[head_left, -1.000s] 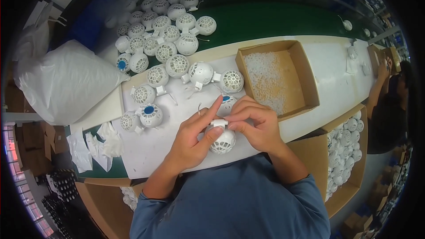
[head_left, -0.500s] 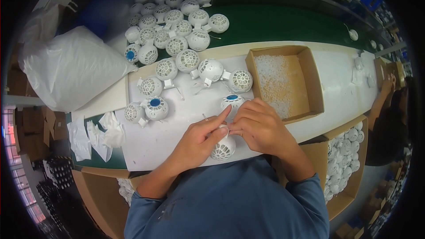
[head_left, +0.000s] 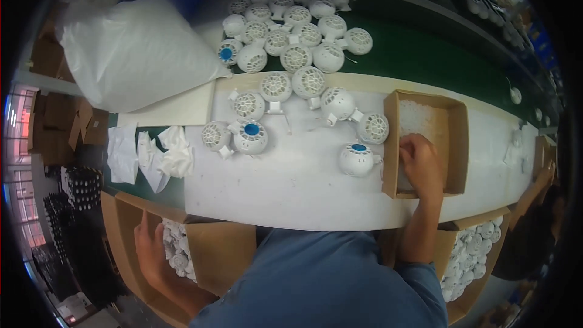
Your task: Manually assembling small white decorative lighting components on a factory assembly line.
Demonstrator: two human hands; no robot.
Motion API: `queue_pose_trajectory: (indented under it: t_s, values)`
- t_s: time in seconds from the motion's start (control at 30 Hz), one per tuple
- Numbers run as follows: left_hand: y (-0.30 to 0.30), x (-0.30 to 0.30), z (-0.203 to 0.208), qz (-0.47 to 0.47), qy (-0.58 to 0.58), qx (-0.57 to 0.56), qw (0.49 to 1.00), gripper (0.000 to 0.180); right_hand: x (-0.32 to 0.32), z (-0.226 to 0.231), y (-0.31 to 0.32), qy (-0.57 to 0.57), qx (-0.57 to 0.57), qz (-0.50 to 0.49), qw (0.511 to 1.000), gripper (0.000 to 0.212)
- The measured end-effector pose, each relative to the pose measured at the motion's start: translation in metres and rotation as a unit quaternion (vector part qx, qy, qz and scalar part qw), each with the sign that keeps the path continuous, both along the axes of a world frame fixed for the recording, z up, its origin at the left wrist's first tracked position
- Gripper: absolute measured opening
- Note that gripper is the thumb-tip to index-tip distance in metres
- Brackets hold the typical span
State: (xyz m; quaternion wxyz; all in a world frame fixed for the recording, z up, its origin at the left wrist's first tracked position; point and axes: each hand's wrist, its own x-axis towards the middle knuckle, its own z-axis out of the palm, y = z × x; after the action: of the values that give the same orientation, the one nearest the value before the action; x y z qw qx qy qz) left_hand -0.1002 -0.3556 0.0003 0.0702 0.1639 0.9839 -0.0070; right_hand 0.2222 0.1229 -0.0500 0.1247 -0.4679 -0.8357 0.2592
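My left hand is down inside the cardboard box at the left front, beside a heap of white round grille housings. Its index finger and thumb stand apart, and nothing shows between them. My right hand reaches over the near left part of a shallow cardboard tray holding small translucent pieces. Its fingers are curled together; whatever is in them is hidden. Just left of the tray, a white round housing with a blue disc rests on the white worktop.
Several more white housings crowd the table's far side. A bulging white plastic bag and crumpled white bags lie at left. At the right front stands a carton of housings. A person's arm shows at far right.
My hands have parted: the left went down into the left box, the right moved over to the tray. The housing they worked on is gone from the worktop's front edge. The view has shifted.
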Motion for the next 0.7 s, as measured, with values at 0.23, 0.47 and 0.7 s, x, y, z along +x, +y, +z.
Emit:
queue_pose_trajectory:
  t_s: [0.23, 0.47, 0.7]
  values:
    - [0.202, 0.070, -0.007, -0.353, -0.197, 0.328, 0.854, 0.048, -0.003, 0.000, 0.004, -0.007, 0.000, 0.040, 0.999, 0.011]
    - [0.329, 0.153, -0.052, -0.610, -0.025, 0.301, 0.732, 0.049, 0.000, -0.005, 0.008, 0.039, -0.057, 0.013, 0.998, 0.010]
    - [0.336, 0.140, -0.069, -0.571, -0.113, 0.329, 0.744, 0.045, 0.002, -0.001, 0.008, 0.050, -0.069, 0.025, 0.996, 0.009]
